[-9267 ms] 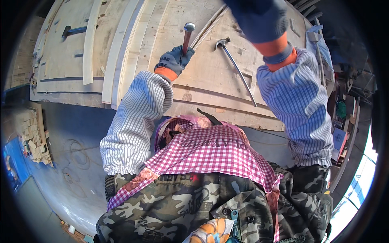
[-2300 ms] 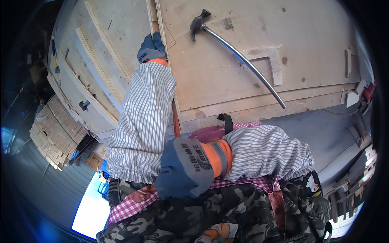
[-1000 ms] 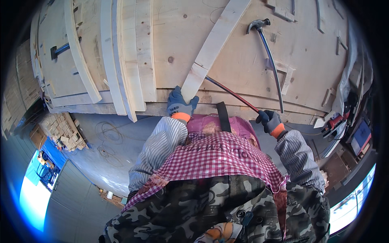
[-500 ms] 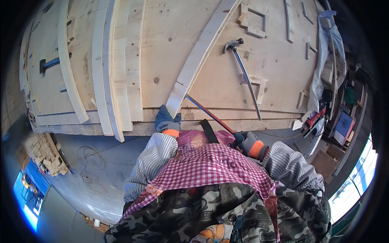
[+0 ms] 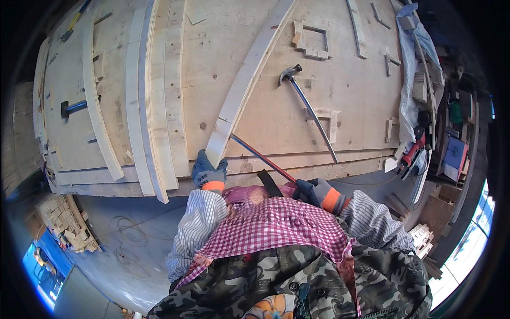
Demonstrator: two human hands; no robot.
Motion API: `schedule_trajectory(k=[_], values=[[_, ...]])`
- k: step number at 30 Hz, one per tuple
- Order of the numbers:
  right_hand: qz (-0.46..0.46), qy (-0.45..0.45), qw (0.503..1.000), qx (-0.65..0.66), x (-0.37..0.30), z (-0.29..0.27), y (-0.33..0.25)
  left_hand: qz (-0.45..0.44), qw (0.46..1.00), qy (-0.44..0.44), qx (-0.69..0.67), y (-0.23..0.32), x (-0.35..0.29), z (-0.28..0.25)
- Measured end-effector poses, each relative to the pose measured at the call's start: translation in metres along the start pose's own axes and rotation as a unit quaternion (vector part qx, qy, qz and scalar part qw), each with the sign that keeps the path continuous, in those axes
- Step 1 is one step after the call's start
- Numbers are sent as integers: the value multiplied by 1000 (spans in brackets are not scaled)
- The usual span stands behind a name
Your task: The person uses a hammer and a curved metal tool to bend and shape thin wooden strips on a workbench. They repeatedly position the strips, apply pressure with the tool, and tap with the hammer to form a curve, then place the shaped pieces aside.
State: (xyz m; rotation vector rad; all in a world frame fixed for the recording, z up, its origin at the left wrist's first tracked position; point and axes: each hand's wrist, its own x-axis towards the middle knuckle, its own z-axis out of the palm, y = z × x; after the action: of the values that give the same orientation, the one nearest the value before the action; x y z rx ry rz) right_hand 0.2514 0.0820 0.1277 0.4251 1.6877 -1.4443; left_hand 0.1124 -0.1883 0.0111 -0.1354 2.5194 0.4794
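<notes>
My gloved left hand (image 5: 209,169) is closed round the near end of a long pale wooden plank (image 5: 249,69), which slants up to the right across the plywood worktop (image 5: 207,101). A line crosses the plank near that end. My gloved right hand (image 5: 314,192) grips a long thin tool with a red and dark shaft (image 5: 263,158). The shaft's far end meets the plank's right edge; its working end is hidden, so its kind is unclear. A claw hammer (image 5: 311,106) with a blue shaft lies right of the plank, apart from both hands.
Several long wooden strips (image 5: 154,101) lie on the left, with a second hammer (image 5: 74,106) beyond. Small wooden frames (image 5: 313,42) are at the right. A red power tool (image 5: 413,151) sits past the right edge. Stacked wood blocks (image 5: 66,223) and a coiled cord (image 5: 130,234) are below left.
The view has shifted, so the bench appears slightly lower and the plank more to the left. Both hands keep their grips; the shaft still meets the plank's edge.
</notes>
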Motion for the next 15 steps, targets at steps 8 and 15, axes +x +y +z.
schedule_trajectory(k=[8,15], values=[[-93,69,993,-37,15,-1,-147,461,856,226,-54,55,-15,-34],[-242,176,938,174,25,-71,-128,422,807,88,-404,95,-5,-58]])
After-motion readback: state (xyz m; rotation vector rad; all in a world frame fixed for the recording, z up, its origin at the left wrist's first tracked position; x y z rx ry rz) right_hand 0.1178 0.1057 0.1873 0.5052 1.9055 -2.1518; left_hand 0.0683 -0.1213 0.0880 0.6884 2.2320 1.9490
